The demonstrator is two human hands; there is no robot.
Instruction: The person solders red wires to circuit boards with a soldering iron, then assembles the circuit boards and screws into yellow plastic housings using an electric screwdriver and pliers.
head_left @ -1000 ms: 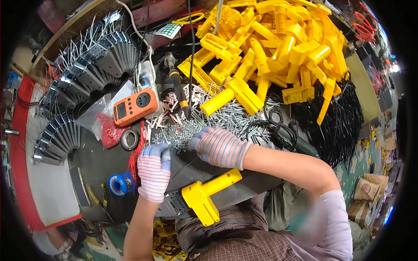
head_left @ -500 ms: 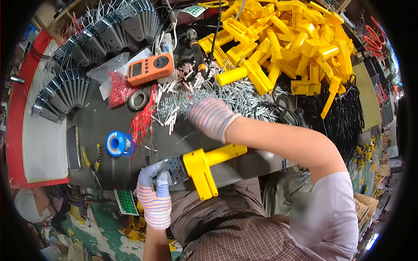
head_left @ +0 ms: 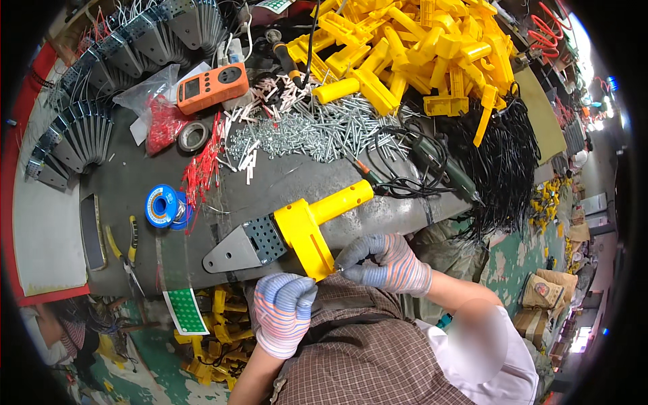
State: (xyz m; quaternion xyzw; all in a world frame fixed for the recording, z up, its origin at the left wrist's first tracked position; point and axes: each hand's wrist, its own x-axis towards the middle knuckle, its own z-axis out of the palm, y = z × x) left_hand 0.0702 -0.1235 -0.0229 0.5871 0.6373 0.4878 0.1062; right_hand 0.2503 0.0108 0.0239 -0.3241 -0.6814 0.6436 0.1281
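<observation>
A yellow plastic housing with a round handle lies at the table's front edge. A grey perforated metal bracket is fitted into its left side, tapering to a point. My right hand, in a striped glove, is closed in a pinch at the housing's near right edge. A small metal screw shows at its fingertips. My left hand, gloved alike, sits just below the housing's near end with fingers curled together. What it holds, if anything, is hidden.
Loose screws lie beyond the housing, under a heap of yellow housings. A dark green electric screwdriver and black cables are at right. Left are a blue solder spool, pliers, an orange meter and stacked brackets.
My right hand has come back from the screw pile to the housing's near edge with a screw. My left hand has let go of the bracket and moved right, below the housing.
</observation>
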